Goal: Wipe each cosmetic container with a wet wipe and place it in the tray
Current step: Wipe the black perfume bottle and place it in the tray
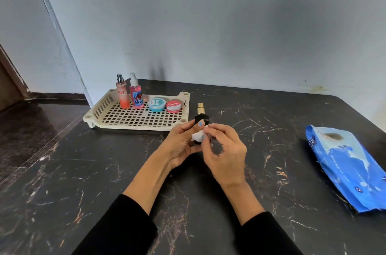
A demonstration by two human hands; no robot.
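nearest the camera are two black sleeves, and from them the forearms run up to the two hands, which meet close together over the middle of the dark marble-patterned table (pixel 271 121). the left hand (pixel 181 146) is curled round the lower body of a small black bottle with a gold neck (pixel 201 116), thumb pressed on its front; the right hand (pixel 224 154) pinches a crumpled white wet wipe (pixel 198 135) against the bottle's side. the bottle stands roughly upright in the grip, long axis pointing to twelve o'clock, its gold top clear above the fingers. the relation that matters for the placing: the cream plastic lattice tray (pixel 133 123) lies at about ten to eleven o'clock from the hands, its near right corner just beside the left hand's knuckles, so the left hand is both the holder and the nearer one; i judge a short carry up and to the left would reach the tray's open floor. counted: one tray, holding four containers along its far edge, namely one peach spray bottle with a silver cap (pixel 122 93), one pink spray bottle with a clear cap (pixel 136 94), one round teal-and-white jar (pixel 156 104) and one round red tin (pixel 173 106); one black bottle in hand; one wipe; and one blue soft pack of wipes (pixel 344 167) lying at three o'clock, well apart from the hands.
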